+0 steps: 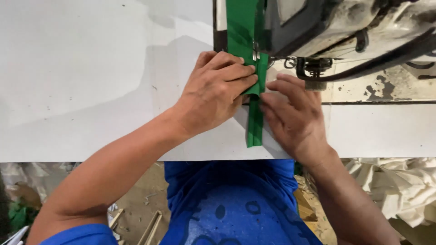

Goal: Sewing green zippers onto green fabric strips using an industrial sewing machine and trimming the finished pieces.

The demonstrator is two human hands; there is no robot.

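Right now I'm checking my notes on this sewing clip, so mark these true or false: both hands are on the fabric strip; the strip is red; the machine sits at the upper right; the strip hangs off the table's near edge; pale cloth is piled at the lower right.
1. Both hands are on the strip: true; left hand and right hand press the green fabric strip.
2. The strip is red: false; it is green.
3. The sewing machine is upper right: true.
4. The strip hangs off the white table: false; it ends before the edge.
5. Pale cloth lower right: true.
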